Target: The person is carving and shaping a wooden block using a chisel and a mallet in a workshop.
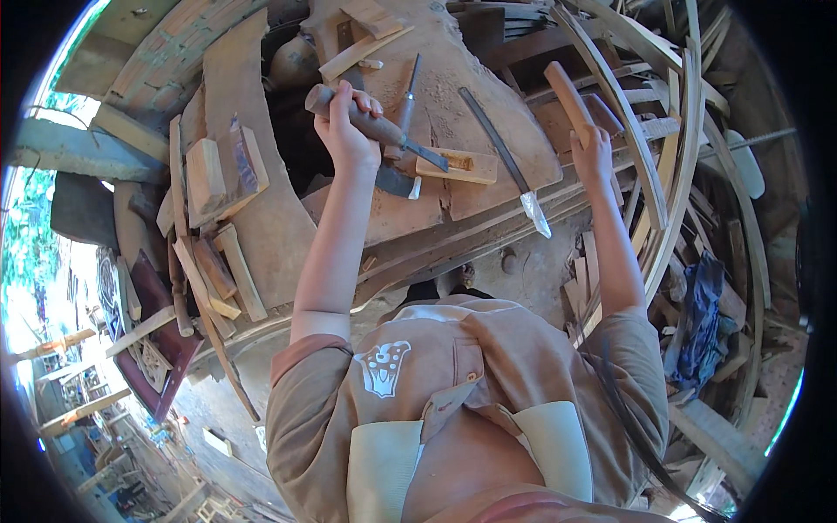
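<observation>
Left hand (342,131) covers part of the chisel handle (378,130), and I can't tell if the blade (425,156) touches the block (478,168). Right hand (593,150) hides the stick (567,94)'s lower end, and the lower-left clutter (112,462)'s too tiny to make out.

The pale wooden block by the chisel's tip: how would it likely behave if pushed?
The pale wooden block would probably slide rather than roll, since it is flat-sided and lies low on the wooden slab. It should stay stiff, looking like solid wood. It may shift fairly easily, as no clamp shows on it.
</observation>
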Action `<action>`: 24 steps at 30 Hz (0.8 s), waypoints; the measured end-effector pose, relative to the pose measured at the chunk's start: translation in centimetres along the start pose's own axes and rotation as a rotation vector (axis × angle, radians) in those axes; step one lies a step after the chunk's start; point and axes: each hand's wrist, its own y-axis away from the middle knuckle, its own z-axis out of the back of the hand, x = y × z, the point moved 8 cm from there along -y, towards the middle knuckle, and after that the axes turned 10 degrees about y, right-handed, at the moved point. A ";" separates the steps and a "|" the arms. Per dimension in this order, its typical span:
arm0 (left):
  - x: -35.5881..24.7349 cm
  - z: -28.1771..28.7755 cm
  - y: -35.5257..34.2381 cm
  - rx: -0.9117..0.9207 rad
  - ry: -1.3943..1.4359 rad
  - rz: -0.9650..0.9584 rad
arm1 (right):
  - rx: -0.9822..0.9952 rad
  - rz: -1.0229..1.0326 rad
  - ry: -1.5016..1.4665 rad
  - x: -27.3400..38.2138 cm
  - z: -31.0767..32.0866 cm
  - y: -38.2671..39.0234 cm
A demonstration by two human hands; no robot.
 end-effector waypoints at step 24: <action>4.4 -7.6 1.7 0.760 -0.174 0.269 | 0.355 -0.190 0.225 -5.7 -2.5 0.9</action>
